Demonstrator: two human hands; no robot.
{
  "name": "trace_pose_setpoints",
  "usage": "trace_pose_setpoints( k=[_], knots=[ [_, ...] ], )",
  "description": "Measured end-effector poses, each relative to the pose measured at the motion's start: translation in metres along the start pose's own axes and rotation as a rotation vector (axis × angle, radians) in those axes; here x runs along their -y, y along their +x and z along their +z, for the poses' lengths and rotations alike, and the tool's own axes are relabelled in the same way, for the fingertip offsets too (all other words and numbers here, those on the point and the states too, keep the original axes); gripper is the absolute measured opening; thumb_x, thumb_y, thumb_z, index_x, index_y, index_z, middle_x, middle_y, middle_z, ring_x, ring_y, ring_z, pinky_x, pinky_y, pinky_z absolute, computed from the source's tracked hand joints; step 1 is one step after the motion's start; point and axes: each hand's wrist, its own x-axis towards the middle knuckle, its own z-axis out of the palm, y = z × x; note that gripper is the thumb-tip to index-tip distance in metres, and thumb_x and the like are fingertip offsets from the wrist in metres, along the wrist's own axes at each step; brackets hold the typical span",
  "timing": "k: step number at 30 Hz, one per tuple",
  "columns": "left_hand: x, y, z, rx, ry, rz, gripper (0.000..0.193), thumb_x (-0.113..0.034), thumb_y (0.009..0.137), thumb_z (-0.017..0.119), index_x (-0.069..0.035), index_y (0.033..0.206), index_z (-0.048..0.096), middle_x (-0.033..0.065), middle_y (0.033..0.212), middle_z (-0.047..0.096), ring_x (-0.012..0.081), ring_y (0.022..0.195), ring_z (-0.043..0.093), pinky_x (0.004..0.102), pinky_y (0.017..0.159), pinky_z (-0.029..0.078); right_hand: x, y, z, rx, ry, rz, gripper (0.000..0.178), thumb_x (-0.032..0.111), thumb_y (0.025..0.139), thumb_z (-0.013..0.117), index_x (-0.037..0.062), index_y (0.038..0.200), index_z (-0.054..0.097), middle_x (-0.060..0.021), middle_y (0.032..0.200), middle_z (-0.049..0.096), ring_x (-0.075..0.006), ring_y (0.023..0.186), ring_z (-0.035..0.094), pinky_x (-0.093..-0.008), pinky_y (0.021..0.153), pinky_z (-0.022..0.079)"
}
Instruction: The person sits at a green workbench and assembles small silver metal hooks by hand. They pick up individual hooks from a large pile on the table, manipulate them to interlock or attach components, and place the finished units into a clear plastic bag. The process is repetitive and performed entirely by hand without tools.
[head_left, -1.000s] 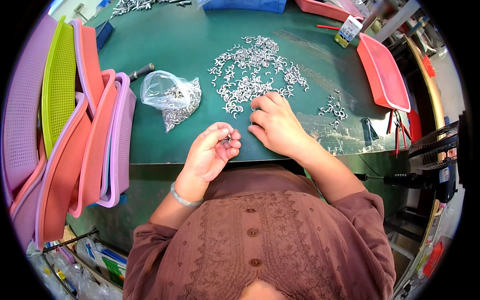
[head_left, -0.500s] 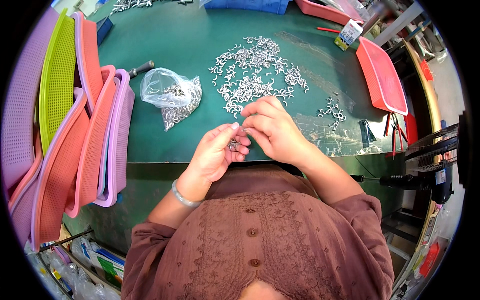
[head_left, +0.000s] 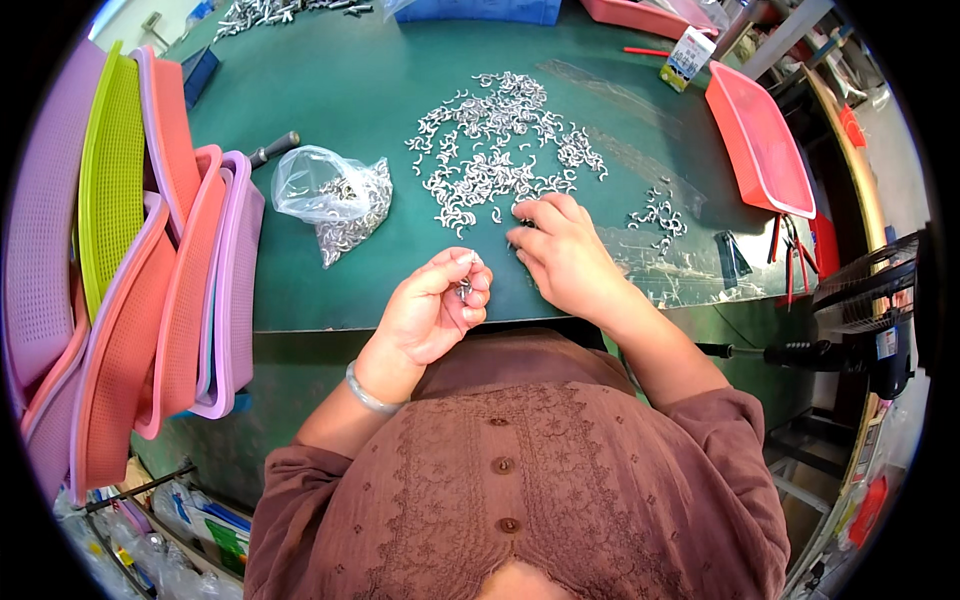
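My left hand (head_left: pixel 440 298) is closed, palm turned up, around a few small shiny metal parts (head_left: pixel 464 288) over the table's near edge. To its right, my right hand (head_left: pixel 568 258) is lowered to the tabletop with curled fingers. Its fingertips are at the near side of a spread pile of small curved silver metal pieces (head_left: pixel 485 180); what they pinch is hidden. A clear plastic bag (head_left: pixel 318 180) lies left of the pile, filled with small metal parts. A smaller group of curved pieces (head_left: pixel 658 218) is to the right.
Stacked purple, green and coral plastic baskets (head_left: pixel 180 290) crowd the left side. A pink basket (head_left: pixel 760 140), red-handled pliers (head_left: pixel 790 250) and a black fan (head_left: pixel 870 300) stand right. At the back are a small carton (head_left: pixel 687 60) and a blue bin (head_left: pixel 480 10) on the green table (head_left: pixel 330 80).
My right hand has moved away from my left hand, down and rightward to the table by the pile. My left hand stays nearly in place, its fingers drawn in more.
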Motion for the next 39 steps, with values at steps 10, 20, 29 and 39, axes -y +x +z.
trace_pose_setpoints(
  k=[10, 20, 29, 39],
  knots=[
    [0.002, 0.001, -0.004, 0.013, -0.036, 0.006, 0.008, -0.01, 0.088, 0.053, -0.006, 0.082, 0.055, 0.0082, 0.082, 0.056, 0.013, 0.068, 0.051, 0.0242, 0.057, 0.043, -0.009, -0.01, -0.006, -0.005, 0.128, 0.019, 0.012, 0.003, 0.073, 0.063, 0.0057, 0.084, 0.067, -0.0085, 0.105, 0.058, -0.0299, 0.101, 0.049, -0.0394, 0.087, 0.041],
    [0.002, 0.002, -0.005, -0.026, 0.075, 0.092, 0.009, -0.002, 0.08, 0.052, -0.004, 0.071, 0.051, 0.0129, 0.084, 0.058, 0.0167, 0.068, 0.055, 0.0259, 0.059, 0.046, -0.006, -0.004, -0.003, 0.034, 0.056, -0.069, 0.012, 0.003, 0.072, 0.066, 0.0053, 0.084, 0.065, -0.0098, 0.111, 0.056, -0.0316, 0.102, 0.049, -0.0396, 0.087, 0.043],
    [0.002, 0.006, 0.001, -0.093, 0.109, 0.126, 0.006, -0.003, 0.082, 0.051, -0.004, 0.087, 0.054, 0.0098, 0.084, 0.056, 0.0155, 0.068, 0.052, 0.0245, 0.056, 0.043, -0.011, -0.003, 0.0, 0.017, 0.175, -0.036, 0.01, 0.002, 0.073, 0.066, 0.0035, 0.081, 0.061, -0.0102, 0.109, 0.057, -0.0311, 0.102, 0.049, -0.0396, 0.087, 0.043],
    [0.007, 0.016, 0.016, -0.232, 0.523, 0.118, 0.01, -0.013, 0.091, 0.055, -0.004, 0.094, 0.056, 0.0034, 0.077, 0.059, 0.0097, 0.062, 0.053, 0.0223, 0.053, 0.042, 0.003, 0.009, -0.008, -0.031, 0.23, -0.073, 0.007, 0.001, 0.074, 0.062, 0.0026, 0.08, 0.059, -0.0104, 0.104, 0.058, -0.0315, 0.101, 0.05, -0.0399, 0.086, 0.042]
  ],
)
